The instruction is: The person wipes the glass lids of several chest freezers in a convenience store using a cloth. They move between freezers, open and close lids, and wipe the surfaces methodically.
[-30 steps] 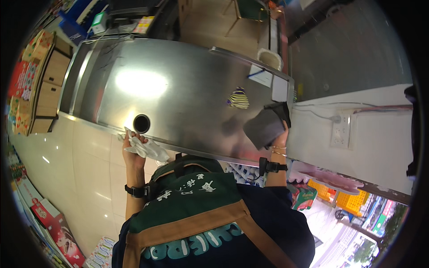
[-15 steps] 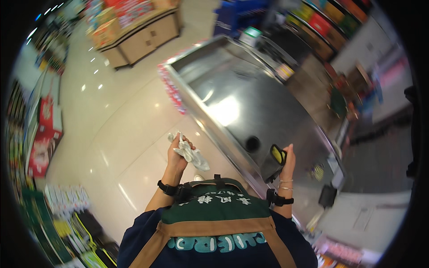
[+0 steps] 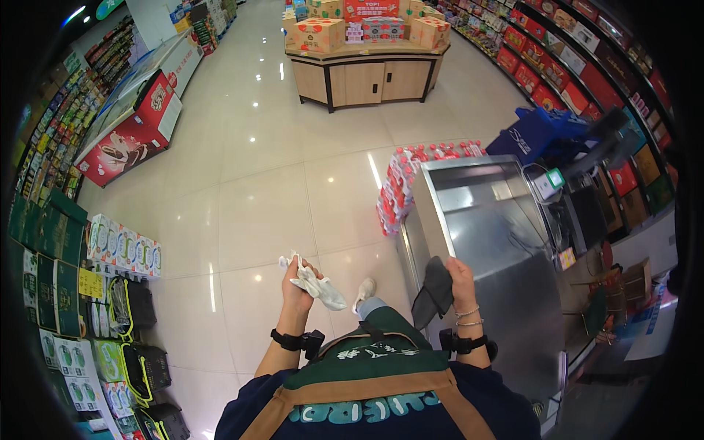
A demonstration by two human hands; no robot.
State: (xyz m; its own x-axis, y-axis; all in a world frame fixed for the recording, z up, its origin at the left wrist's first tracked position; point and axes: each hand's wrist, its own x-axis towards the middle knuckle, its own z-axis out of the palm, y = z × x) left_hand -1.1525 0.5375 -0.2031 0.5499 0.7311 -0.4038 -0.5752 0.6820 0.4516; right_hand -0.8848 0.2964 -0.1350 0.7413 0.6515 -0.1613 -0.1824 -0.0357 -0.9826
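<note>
My left hand [image 3: 296, 295] is closed around a crumpled white cloth [image 3: 320, 288], one end of which hangs to the right. It is held in front of my body, above the tiled floor. My right hand [image 3: 462, 284] grips a dark grey pouch-like thing [image 3: 431, 297], which hangs down on the hand's left side. That hand is beside the near part of a steel checkout counter [image 3: 506, 286]. A green apron [image 3: 389, 352] with brown straps covers my front, and one light shoe [image 3: 364, 291] shows below.
Red-capped bottle packs [image 3: 400, 180] stand against the counter's far left corner. A blue container [image 3: 535, 136] and a small payment device [image 3: 548, 183] are at its far right. Ahead is a wooden display stand [image 3: 359, 77]. A red chest freezer [image 3: 132, 139] and stacked boxes [image 3: 66, 293] line the left.
My view has turned to the right, and the counter now lies more to my right. A stepping shoe has come into view. Both hands keep hold of the white cloth and the grey pouch-like thing.
</note>
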